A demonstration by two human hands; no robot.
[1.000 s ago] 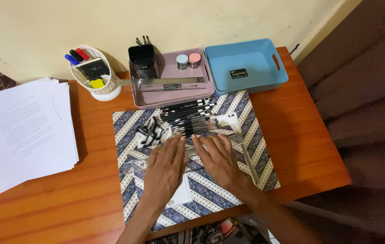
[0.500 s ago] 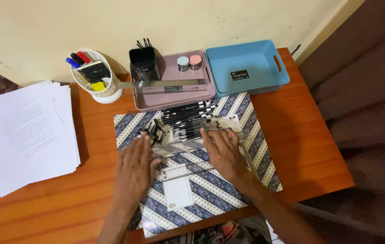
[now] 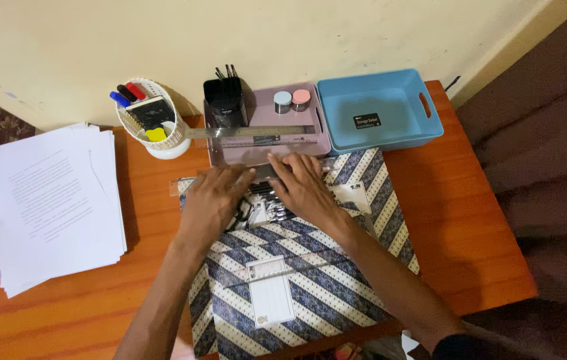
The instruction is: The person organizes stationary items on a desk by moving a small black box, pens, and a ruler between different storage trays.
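My left hand point(image 3: 213, 200) and my right hand point(image 3: 303, 185) lie side by side at the far end of a blue-and-white patterned folder point(image 3: 310, 273). Both press on a long clear ruler point(image 3: 185, 184), whose ends stick out past each hand. Under the fingers is a bunch of black pens point(image 3: 265, 189), mostly hidden. They are pushed up against the front edge of a pink tray point(image 3: 297, 133). Black binder clips point(image 3: 249, 213) lie just below my left hand. A white label card point(image 3: 270, 300) sits on the folder nearer to me.
A metal ruler point(image 3: 250, 132), a black pen holder point(image 3: 225, 100) and two small jars point(image 3: 291, 100) sit in the pink tray. A blue basket point(image 3: 380, 110) stands to its right. A white cup of markers point(image 3: 150, 120) and a paper stack point(image 3: 50, 200) are on the left.
Both hands slid away from me with the clear ruler, from the folder's middle to its far end. The pens moved up against the pink tray, and the label card came into view.
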